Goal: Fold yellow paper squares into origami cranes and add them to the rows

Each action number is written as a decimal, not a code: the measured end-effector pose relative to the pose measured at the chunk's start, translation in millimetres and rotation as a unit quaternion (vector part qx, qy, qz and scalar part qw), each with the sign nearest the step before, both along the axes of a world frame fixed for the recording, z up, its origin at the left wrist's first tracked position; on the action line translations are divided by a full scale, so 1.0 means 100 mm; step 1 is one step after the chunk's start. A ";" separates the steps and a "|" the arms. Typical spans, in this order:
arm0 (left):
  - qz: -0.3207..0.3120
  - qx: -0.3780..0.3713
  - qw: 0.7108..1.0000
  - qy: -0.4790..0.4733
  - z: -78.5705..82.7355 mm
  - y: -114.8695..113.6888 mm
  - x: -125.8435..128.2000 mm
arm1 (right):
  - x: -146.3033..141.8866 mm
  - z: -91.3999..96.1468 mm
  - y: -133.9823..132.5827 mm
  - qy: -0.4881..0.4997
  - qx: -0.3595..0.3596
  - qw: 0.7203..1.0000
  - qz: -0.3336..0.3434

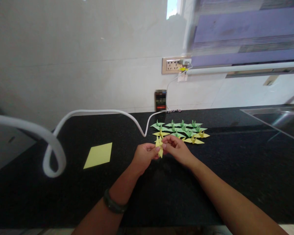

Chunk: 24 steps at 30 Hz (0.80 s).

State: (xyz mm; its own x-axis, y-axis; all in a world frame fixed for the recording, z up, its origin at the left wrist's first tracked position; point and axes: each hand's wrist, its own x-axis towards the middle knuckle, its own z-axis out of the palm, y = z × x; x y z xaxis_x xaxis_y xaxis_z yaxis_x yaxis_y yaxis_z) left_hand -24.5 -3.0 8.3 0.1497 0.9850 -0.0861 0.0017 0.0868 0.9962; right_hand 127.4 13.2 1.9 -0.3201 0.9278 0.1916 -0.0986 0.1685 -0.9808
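Between my two hands is a yellow folded-paper crane (pixel 159 147), its points sticking up and down. My left hand (pixel 146 154) pinches it from the left, thumb across the paper. From the right, the fingertips of my right hand (pixel 176 148) close on its other side. Just beyond my hands stand several finished paper cranes in rows, green ones (pixel 182 124) behind and yellow ones (pixel 194 140) nearer, partly hidden by my fingers. A yellow sheet of paper (pixel 99 155) lies flat to the left of my left hand.
A thick white cable (pixel 100 111) loops across the left of the black countertop (pixel 161 202). A blurred dark device (pixel 160 100) leans on the wall below a socket (pixel 172 65). A sink (pixel 279 116) is set in at the right.
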 end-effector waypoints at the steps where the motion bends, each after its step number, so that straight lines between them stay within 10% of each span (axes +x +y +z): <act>1: 0.008 0.010 1.000 0.010 0.00 0.00 0.00 | -0.01 0.00 0.00 0.007 -0.011 1.000 -0.001; 24: 0.001 0.135 0.984 0.117 -0.06 0.02 -0.05 | 0.05 -0.02 0.02 -0.175 0.101 0.979 -0.012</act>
